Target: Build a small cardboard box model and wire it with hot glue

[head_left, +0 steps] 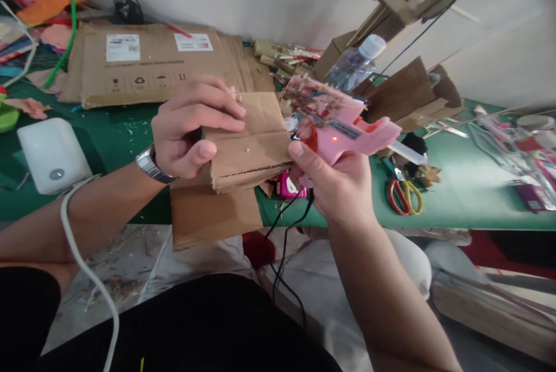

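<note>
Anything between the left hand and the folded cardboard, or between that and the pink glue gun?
Nothing visible separates the left hand from the folded cardboard; its fingers touch it. Toward the pink glue gun, the right hand has its thumb at the cardboard's edge; no other obstacle shows.

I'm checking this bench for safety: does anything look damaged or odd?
The glue gun in the right hand looks odd: its front is caked with messy residue, unlike its cleaner pink rear. A cardboard sheet juts past the table edge.
</note>
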A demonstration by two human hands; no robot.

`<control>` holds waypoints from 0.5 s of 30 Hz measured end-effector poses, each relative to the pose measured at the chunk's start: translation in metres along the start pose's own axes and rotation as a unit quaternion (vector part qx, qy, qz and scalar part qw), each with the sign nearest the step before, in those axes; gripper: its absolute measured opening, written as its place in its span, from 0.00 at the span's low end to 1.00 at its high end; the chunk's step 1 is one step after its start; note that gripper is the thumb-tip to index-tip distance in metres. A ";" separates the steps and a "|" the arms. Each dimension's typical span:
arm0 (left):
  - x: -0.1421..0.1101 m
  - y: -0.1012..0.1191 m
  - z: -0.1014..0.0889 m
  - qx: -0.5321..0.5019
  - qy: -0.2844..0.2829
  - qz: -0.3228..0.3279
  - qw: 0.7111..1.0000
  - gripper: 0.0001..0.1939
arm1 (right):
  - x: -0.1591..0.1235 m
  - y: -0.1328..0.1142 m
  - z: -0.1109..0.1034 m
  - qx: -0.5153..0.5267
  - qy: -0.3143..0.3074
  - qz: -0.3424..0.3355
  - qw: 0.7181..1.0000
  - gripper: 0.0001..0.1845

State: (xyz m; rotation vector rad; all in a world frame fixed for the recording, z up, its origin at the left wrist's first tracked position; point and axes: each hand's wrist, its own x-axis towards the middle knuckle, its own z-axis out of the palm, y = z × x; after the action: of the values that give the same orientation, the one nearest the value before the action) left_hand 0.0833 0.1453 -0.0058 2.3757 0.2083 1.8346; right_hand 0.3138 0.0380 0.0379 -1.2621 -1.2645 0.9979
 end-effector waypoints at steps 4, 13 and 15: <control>0.000 0.002 -0.002 -0.014 -0.018 -0.021 1.000 0.22 | 0.002 -0.001 0.005 0.003 0.000 0.015 1.000 0.22; -0.003 0.003 0.000 0.000 0.001 -0.083 0.997 0.20 | 0.004 -0.003 0.002 -0.001 -0.018 0.049 0.999 0.24; -0.003 0.004 -0.001 -0.006 -0.001 -0.104 0.995 0.20 | 0.005 -0.003 0.002 0.004 -0.026 0.052 0.998 0.25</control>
State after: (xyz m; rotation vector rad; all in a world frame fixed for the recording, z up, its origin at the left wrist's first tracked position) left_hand 0.0819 0.1406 -0.0079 2.2508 0.4259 1.7314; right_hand 0.3120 0.0426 0.0412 -1.3147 -1.2439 1.1150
